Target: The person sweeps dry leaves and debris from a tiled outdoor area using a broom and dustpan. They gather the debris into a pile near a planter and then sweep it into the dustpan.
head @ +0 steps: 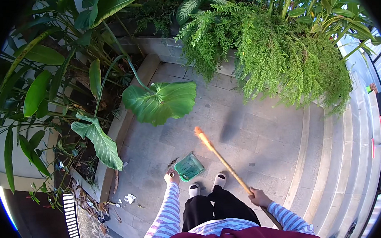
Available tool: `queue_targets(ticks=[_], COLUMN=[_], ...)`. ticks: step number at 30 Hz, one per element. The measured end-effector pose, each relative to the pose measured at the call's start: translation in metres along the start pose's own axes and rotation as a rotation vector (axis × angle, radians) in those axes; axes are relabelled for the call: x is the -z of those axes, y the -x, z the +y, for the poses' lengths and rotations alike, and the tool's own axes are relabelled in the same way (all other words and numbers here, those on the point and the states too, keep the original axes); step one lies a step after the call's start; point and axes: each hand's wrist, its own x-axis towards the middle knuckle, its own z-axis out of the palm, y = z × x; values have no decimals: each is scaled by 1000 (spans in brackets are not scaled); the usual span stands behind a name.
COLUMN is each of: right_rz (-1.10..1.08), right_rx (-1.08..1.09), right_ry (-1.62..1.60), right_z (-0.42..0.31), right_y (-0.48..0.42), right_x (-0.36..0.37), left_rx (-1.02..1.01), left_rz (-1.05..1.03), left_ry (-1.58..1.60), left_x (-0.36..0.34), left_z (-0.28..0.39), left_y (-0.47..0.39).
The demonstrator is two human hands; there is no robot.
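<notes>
My left hand (pixel 171 176) grips the upright handle of a green plastic dustpan (pixel 189 166); I look down on the handle's round end. The pan rests on the paving just ahead of my feet, with some dark debris in it. In my right hand (pixel 260 198) is a long wooden-handled broom (pixel 227 165). Its orange-tan far end points forward and left, and appears raised off the ground, with a dark shadow on the tiles beyond. The near end of the handle passes back beside my right forearm.
Crumpled white litter (pixel 129 198) and dry leaves (pixel 84 199) lie at left by the planter's stone edge (pixel 114 156). A large green leaf (pixel 163 102) overhangs the paving. Leafy shrubs (pixel 271 48) spill over the back wall. Curved steps (pixel 330 162) line the right side.
</notes>
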Motion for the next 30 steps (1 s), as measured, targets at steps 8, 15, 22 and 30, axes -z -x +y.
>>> queue_targets(ticks=[8,15,22,30], right_rz=[215,-53,-246,-236], right_rx=[-450,-349,14,-174], right_ry=[283,326,133,-563], right_z=[102,92,35,2], right_y=[-65,-33,2,66], right_x=[54,-41,-97,-99], left_rx=[-75,-136,-158,-147], left_rz=[10,-10,-83,-84], left_ry=[-11,-72,-173,-138], left_x=[-34,-37,-38,-22], left_z=[-3,5,17,-24], left_y=[4,20,19,-14])
